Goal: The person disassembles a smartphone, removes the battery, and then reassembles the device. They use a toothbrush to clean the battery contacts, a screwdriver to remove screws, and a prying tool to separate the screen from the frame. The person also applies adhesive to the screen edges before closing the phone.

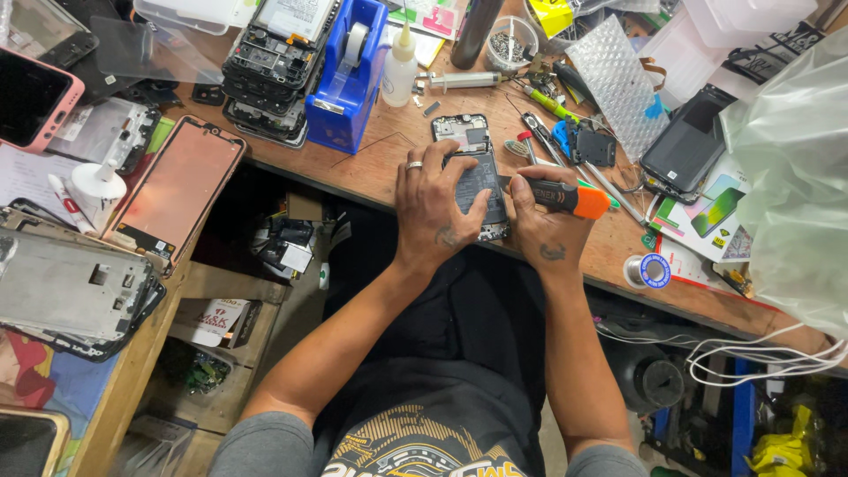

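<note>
An opened phone point(470, 148) with its back off lies at the near edge of the wooden bench point(371, 168), circuit board and dark battery exposed. My left hand point(433, 208), with a ring on one finger, lies flat over the phone's left side and holds it down. My right hand point(543, 225) grips a screwdriver point(565, 196) with a black and orange handle, held sideways with its tip toward the phone's right edge. The tip itself is hidden by my fingers.
A blue tape dispenser point(349, 75), a stack of phone frames point(274, 66) and a small glue bottle point(399, 66) stand behind. Tweezers and small tools point(552, 132) lie to the right, by a dark phone point(685, 150) and solder spool point(652, 270). Screens point(181, 185) lie left.
</note>
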